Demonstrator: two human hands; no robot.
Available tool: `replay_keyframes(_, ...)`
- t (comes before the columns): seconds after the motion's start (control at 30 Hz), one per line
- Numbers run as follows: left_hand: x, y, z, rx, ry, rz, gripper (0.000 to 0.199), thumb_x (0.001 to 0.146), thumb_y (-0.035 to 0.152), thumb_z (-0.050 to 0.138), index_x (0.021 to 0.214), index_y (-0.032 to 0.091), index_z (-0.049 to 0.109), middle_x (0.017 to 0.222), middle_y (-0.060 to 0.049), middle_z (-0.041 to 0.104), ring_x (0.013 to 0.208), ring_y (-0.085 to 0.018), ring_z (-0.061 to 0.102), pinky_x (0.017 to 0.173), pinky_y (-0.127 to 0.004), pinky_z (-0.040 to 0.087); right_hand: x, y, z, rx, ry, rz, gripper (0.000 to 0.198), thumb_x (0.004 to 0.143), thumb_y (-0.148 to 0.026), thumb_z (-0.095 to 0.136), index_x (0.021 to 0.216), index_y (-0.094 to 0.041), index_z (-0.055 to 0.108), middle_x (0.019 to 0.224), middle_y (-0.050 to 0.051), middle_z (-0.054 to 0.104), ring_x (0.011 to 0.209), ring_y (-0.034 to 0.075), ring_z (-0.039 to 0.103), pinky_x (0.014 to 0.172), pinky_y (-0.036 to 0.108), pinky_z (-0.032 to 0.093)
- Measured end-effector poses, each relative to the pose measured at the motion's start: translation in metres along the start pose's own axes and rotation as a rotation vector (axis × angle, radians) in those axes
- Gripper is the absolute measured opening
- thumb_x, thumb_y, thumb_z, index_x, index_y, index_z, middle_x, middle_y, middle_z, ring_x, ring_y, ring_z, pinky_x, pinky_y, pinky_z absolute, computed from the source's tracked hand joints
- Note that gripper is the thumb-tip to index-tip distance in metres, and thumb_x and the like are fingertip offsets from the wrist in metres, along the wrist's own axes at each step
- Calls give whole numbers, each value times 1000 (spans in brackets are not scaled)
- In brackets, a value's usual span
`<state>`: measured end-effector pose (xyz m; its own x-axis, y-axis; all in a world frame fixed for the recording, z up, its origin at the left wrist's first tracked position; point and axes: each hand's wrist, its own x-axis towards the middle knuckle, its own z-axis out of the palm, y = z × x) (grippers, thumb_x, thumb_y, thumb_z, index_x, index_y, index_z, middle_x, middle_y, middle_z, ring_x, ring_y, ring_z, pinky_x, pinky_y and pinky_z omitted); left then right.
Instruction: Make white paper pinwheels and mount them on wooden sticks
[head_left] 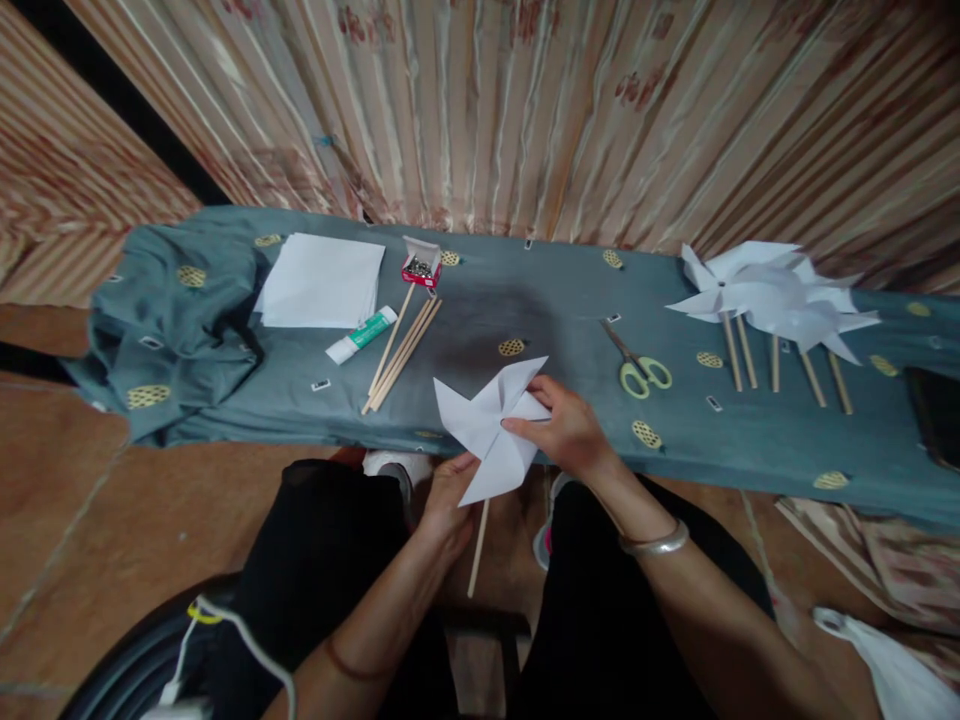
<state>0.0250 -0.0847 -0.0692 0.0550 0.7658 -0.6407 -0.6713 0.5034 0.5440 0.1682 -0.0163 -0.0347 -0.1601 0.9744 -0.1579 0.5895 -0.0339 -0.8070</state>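
A white paper pinwheel [491,425] on a thin wooden stick [478,550] is held between my hands, over the near edge of the table. My left hand [448,492] is behind and below the paper at its left side; the paper hides most of its fingertips. My right hand [568,425] is closed on the pinwheel's right side, its thumb at the middle and its index finger on the upper right blade. Whether a pin sits at the centre under the thumb is too small to tell.
Across the cloth-covered table [555,290] lie a paper stack [322,280], a glue stick [361,335], several wooden sticks [405,355], an open red box of small metal pins [421,265], scissors [637,368] and several pinwheels [772,290]. A dark phone-like object [934,415] lies at the right edge.
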Motion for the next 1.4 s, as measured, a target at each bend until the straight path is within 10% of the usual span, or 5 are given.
replay_keyframes(0.43,0,3,5,-48,-15,-24,45,40,31,91,76,9,76,62,-7,73,50,-15,64,50,-23,47,-4,9,15,-118,251,-88,108,66,-32,75,151,-14,10,136,20,51,116,33,54,93,51,48)
replay_keyframes(0.93,3,1,4,-86,-32,-27,45,44,30,91,80,7,76,63,-9,73,54,-16,65,50,-22,45,-11,1,20,-292,226,-318,3,78,-19,61,80,-19,64,136,14,47,126,32,46,104,51,40)
replay_keyframes(1.4,2,1,6,-137,-12,-40,44,37,26,92,73,7,75,56,-6,70,44,-10,55,45,-20,38,-6,0,15,-326,182,-328,8,78,-17,65,72,-17,70,132,14,52,121,32,50,100,49,44)
